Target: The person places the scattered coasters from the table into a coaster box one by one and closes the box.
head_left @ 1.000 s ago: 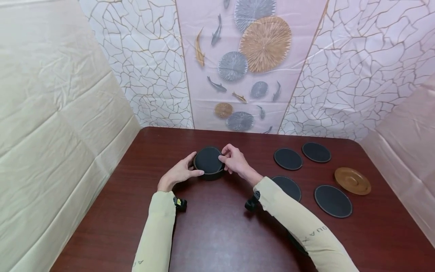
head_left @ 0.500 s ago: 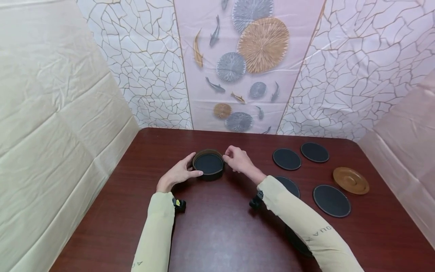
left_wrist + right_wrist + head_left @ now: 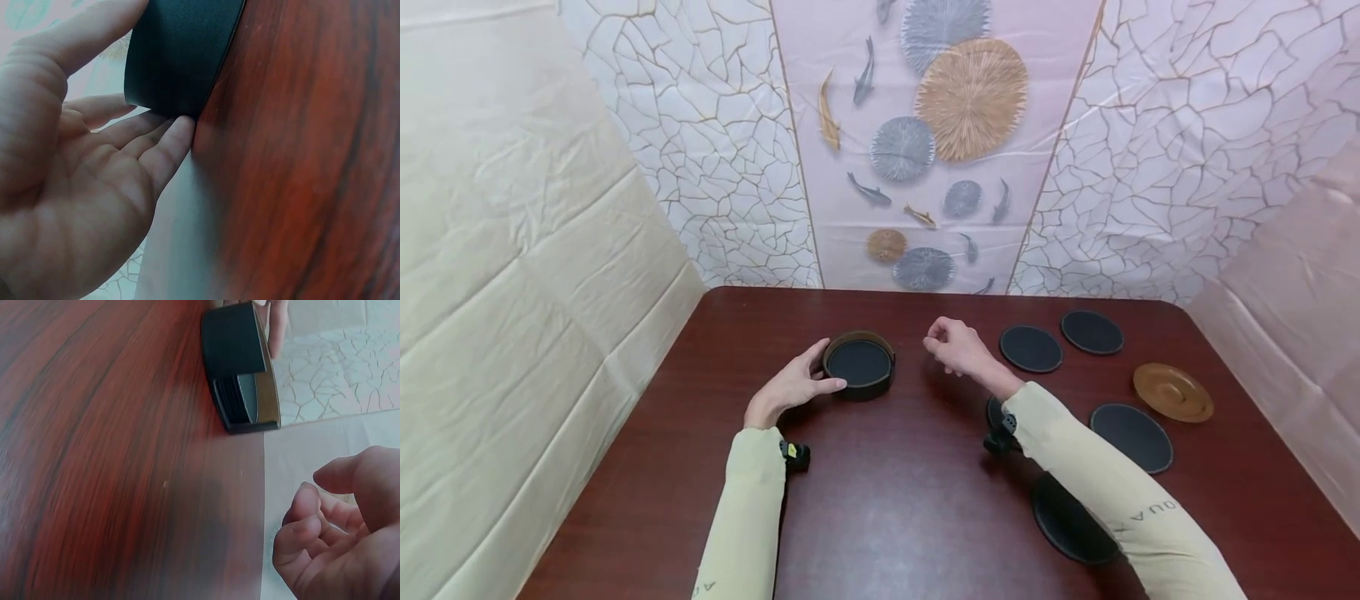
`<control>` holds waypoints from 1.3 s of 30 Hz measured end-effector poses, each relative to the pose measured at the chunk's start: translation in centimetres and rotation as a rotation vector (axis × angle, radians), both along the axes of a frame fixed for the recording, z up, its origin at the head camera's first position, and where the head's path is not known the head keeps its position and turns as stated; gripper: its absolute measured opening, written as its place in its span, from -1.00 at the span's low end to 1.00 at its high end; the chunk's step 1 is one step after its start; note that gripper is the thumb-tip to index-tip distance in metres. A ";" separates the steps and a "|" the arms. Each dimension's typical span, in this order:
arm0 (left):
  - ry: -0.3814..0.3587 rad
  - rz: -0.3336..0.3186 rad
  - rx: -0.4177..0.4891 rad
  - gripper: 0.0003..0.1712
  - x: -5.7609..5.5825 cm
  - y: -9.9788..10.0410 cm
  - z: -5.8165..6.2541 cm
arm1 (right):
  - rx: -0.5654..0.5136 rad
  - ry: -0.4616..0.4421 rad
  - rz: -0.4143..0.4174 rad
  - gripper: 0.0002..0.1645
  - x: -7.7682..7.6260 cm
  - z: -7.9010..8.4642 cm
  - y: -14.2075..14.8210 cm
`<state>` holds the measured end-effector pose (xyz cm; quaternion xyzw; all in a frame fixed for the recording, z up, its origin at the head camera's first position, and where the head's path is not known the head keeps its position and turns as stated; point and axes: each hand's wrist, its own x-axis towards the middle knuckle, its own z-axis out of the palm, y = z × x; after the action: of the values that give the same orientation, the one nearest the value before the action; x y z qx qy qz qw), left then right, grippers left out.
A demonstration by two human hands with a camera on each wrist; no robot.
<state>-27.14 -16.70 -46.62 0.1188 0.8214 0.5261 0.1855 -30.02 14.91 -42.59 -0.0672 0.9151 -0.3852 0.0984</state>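
Observation:
A round black coaster holder with a brown inner wall stands on the table, a black coaster lying inside. My left hand grips its left side, thumb at the front and fingers round the back. In the left wrist view, fingertips touch the low edge of the holder's wall. The right wrist view shows a slot in the holder, with dark coaster edges stacked within. To the right of it hovers my right hand, fingers loosely curled, holding nothing.
Right of the holder lie several loose black coasters, one partly under the right forearm in the head view. A brown round dish-like piece lies at the far right. Fabric walls surround the table at the back and sides.
The coaster that my right hand pinched over the holder went down into it. My right hand let go and moved right, away from the holder. The left hand stayed.

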 end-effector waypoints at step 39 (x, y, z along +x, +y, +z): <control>0.033 0.010 -0.004 0.17 -0.1 -0.2 0.0 | 0.418 0.054 -0.106 -0.30 -0.7 -1.4 14.8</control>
<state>-27.23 -16.90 -46.63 0.1232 0.8261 0.5232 0.1694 -30.70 29.70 -43.97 -0.0072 0.9796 -0.1899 0.0654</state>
